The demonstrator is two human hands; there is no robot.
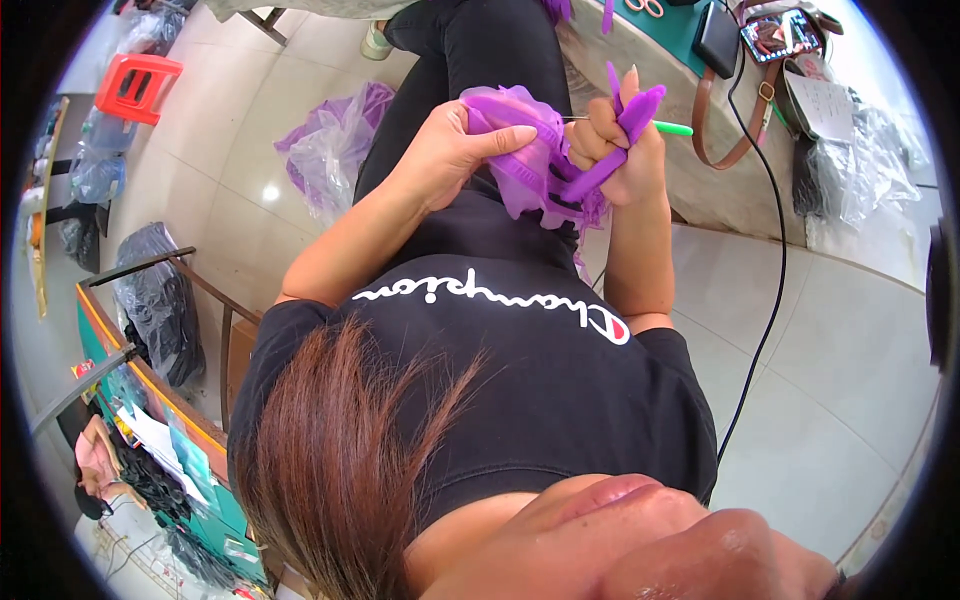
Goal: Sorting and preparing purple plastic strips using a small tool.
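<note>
My left hand (450, 155) pinches the edge of a sheer purple ruffled fabric piece (515, 175), its thumb lying flat on top. Opposite it, my right hand (628, 165) is closed around a thin tool with a bright green handle (674, 128); the handle sticks out to the right. A slim metal shaft points from that fist toward the cloth, and its tip is hard to make out. Purple strips (640, 115) run over the right fingers, one of which points up. More purple cloth hangs below the hands, above my lap in black trousers.
A table at upper right carries a phone (780, 36), a black box-shaped device (716, 40) and scissors (645, 7). A brown strap (733, 158) and a black cable (781, 240) hang from it. Left, a clear bag with purple cloth (335, 150) and a red stool (138, 88) stand on the floor.
</note>
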